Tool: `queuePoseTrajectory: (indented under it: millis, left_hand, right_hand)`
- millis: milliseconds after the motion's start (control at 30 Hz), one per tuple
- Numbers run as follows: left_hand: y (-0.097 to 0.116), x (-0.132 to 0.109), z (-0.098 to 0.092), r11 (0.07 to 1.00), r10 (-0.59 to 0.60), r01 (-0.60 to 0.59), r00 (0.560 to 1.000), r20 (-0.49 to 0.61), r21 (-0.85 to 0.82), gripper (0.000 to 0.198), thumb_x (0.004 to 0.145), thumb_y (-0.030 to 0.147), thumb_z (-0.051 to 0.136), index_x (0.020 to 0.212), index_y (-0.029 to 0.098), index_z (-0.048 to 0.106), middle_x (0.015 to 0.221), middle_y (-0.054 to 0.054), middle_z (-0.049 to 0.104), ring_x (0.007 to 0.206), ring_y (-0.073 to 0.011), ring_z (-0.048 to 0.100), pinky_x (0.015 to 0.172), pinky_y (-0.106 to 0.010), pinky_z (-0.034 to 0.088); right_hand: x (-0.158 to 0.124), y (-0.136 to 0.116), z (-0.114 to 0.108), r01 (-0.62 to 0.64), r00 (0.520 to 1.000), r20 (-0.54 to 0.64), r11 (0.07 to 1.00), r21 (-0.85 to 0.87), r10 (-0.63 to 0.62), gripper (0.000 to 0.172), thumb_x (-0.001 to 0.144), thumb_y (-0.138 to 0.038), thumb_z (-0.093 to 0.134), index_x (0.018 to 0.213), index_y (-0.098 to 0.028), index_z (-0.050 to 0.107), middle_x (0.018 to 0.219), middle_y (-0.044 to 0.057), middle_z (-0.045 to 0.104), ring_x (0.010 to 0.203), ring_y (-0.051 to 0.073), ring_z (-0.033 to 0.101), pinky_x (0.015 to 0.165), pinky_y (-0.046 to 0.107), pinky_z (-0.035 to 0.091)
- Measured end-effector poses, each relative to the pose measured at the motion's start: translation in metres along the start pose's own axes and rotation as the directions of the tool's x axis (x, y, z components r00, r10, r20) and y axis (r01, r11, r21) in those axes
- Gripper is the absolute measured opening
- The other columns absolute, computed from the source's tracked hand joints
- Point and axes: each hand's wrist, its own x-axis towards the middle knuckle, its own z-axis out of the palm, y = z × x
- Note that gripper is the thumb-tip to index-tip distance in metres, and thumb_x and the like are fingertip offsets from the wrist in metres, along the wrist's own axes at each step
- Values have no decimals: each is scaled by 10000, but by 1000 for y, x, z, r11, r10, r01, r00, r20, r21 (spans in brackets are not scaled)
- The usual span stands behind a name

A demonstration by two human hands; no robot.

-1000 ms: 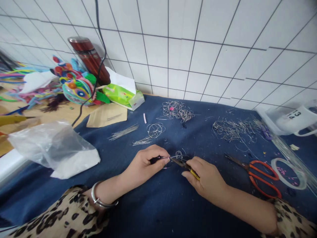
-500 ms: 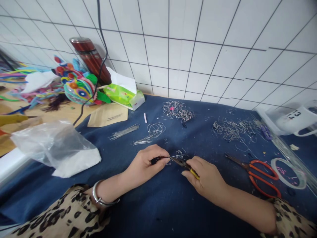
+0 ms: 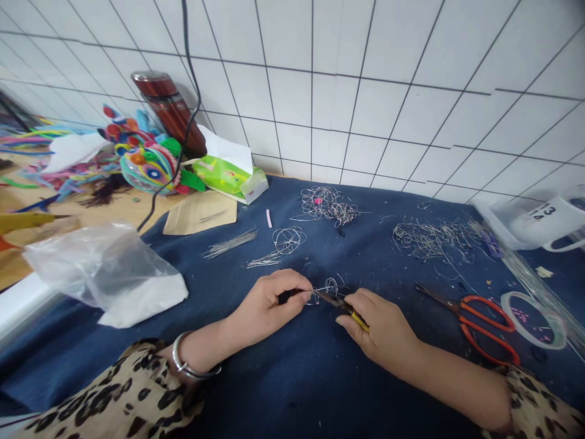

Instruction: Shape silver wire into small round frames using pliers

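Wire (image 3: pixel 317 289), as the head view is showing it, is sitting at the fingertips of your left hand (image 3: pixel 274 299), right by the nose of the pliers (image 3: pixel 340 302). Your left thumb and forefinger are pinching together on it. Your right hand (image 3: pixel 381 326) is wrapping around the yellow handles of the pliers, whose nose is pointing toward your left fingertips. Whether the jaws are biting on the wire is not showing clearly. A small clump of wire loops (image 3: pixel 331 283) is lying just beyond the nose of the pliers; whether it is joining the piece you are pinching, you cannot tell from here.

Beneath the pliers, a dark blue cloth (image 3: pixel 347 384) is spreading. To the left of the pliers and farther from you, two bundles of straight wires (image 3: pixel 232 242) are lying near a round coil (image 3: pixel 289 240). Beyond the pliers, close to the wall, a wire tangle (image 3: pixel 325 204) is holding something pink. To the right of the pliers, orange-handled scissors (image 3: pixel 457 308) are resting, and farther right of the pliers a translucent ring (image 3: pixel 556 326) is lying. Well to the left of the pliers, a clear plastic bag (image 3: pixel 105 262) is slumping on the cloth.
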Motion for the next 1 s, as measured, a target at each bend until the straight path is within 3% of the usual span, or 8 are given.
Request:
queuePoseTrajectory:
  millis: [333,1000]
  left_hand:
    - [4,-1,-1,999,-49,49,997,52,-9,174,842,149,470,884,142,639,793,-42,613,744,-144,555,710,-271,428]
    - [0,0,1,998,25,-27,999,48,48,171,853,162,476,816,148,642,725,-32,628,686,-121,562,664,-233,425]
  right_hand:
    - [-2,0,3,18,1000,-21,1000,-15,-18,279,878,-401,432,933,-160,561,789,42,548,727,155,521,658,280,436]
    - [-1,0,1,16,1000,-17,1000,-10,-16,266,880,-388,433,944,-160,556,794,46,547,743,156,525,677,281,443]
